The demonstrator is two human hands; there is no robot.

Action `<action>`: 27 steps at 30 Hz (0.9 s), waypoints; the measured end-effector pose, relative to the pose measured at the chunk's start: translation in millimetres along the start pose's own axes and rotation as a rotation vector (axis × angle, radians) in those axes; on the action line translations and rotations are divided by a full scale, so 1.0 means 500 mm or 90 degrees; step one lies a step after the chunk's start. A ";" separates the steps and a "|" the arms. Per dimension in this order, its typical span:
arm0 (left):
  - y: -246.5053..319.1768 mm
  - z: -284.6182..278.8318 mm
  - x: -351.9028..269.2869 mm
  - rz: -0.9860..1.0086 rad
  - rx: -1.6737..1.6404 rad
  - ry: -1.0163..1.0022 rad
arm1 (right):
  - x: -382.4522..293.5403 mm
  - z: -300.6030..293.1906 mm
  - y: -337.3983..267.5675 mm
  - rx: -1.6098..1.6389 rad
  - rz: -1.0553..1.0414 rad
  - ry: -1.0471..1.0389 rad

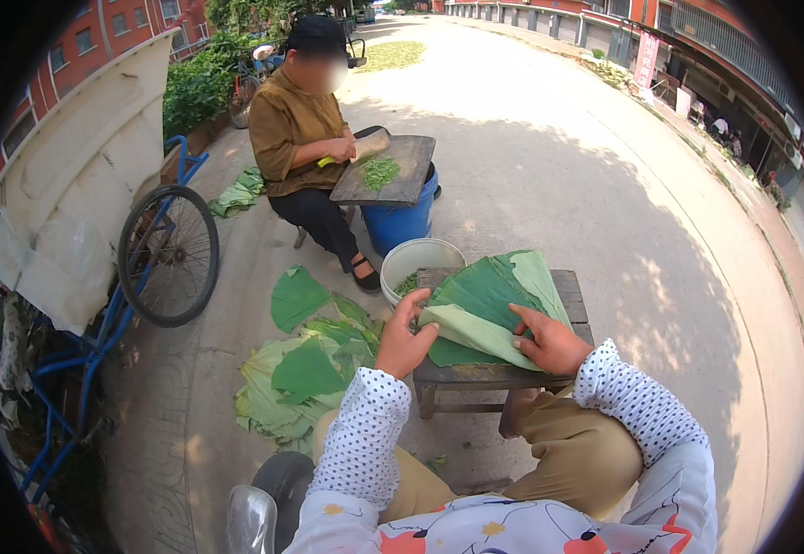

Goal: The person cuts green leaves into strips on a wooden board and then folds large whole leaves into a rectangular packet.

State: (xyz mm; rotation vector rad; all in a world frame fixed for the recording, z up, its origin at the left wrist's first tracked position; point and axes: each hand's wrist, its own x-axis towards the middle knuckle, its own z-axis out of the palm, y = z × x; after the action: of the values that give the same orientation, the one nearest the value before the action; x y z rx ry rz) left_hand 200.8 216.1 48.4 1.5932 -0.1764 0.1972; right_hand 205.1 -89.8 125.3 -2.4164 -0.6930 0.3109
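A stack of large green lotus leaves [475,287] lies on a low wooden stool [571,284] before me. The near side of a leaf is folded over, so its pale underside [481,332] faces up. My left hand [405,336] grips the left end of this fold between thumb and fingers. My right hand [551,339] holds the fold's right part, its index finger stretched over the leaf. The far right edge of the stack also shows a pale turned-over flap [535,277].
Beyond the stool stands a white bucket [424,253] with green shreds. Leaves [291,381] are heaped on the ground to its left. A person [298,131] holds a cleaver [372,143] over a wooden board [357,187] on a blue bucket [395,225]. A blue-framed cart [108,311] stands left.
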 end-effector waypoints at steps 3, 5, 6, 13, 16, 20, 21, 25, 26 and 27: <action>0.014 -0.005 -0.008 -0.012 0.082 0.004 | -0.003 0.002 0.006 -0.093 -0.050 -0.020; 0.040 0.001 -0.019 0.057 0.204 0.030 | -0.006 0.001 -0.004 -0.140 -0.033 -0.047; 0.052 0.006 -0.027 0.132 0.298 0.058 | -0.007 0.000 -0.011 -0.167 -0.039 -0.055; 0.076 0.020 -0.076 0.343 0.595 -0.223 | -0.008 0.000 -0.012 -0.230 -0.096 -0.058; 0.067 0.017 -0.075 0.299 0.570 -0.264 | -0.003 -0.009 0.001 -0.232 -0.103 0.015; 0.063 0.012 -0.081 0.306 0.554 -0.251 | 0.015 -0.022 0.034 -0.315 -0.101 0.178; 0.058 0.015 -0.080 0.313 0.553 -0.249 | 0.021 -0.025 0.049 -0.353 -0.095 0.225; 0.049 0.031 -0.070 0.361 0.560 -0.230 | 0.050 -0.036 0.143 -0.307 0.181 0.185; 0.048 0.036 -0.068 0.377 0.564 -0.223 | 0.052 -0.043 0.154 -0.309 0.210 0.151; 0.045 0.034 -0.070 0.377 0.577 -0.221 | 0.060 -0.039 0.135 -0.294 0.238 0.124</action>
State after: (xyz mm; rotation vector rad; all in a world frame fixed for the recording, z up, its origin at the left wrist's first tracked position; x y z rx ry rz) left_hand 161.7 198.2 61.4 2.4372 -0.9368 0.5053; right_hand 264.7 -129.3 98.2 -2.9685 -0.2350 0.0605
